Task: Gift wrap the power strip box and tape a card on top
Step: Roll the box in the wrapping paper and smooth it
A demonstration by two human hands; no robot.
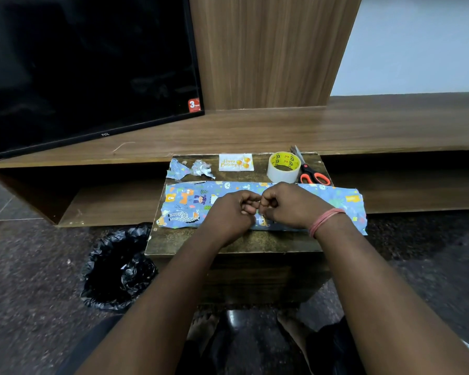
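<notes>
Item: wrapped box (263, 208), long, covered in blue animal-print paper, lying lengthwise across the small dark table (238, 243). Paper ends at left and right look loose, not yet folded; wrapping judged partway done.

Left hand (229, 212): over the middle of the box, fingers curled, tips meeting those of the other hand. Right hand (287, 205): likewise curled, just beside the left, pink band at the wrist. Both appear to pinch something small between them, probably a piece of clear tape meant for the seam; the piece itself is too small to make out.

Behind the box, within easy reach: birthday card (236, 162), face up, awaiting its turn; tape roll (284, 167) standing on its side, to the card's right; orange-handled scissors (310, 171) touching the roll's right side; two crumpled paper scraps (191, 169) left of the card, likely offcuts.

Left of the table, on the speckled floor: bin lined with a black bag (117, 272), placed for waste.

Beyond the table: low wooden shelf unit (363, 125) carrying a dark television (87, 66); pale wall at upper right.
</notes>
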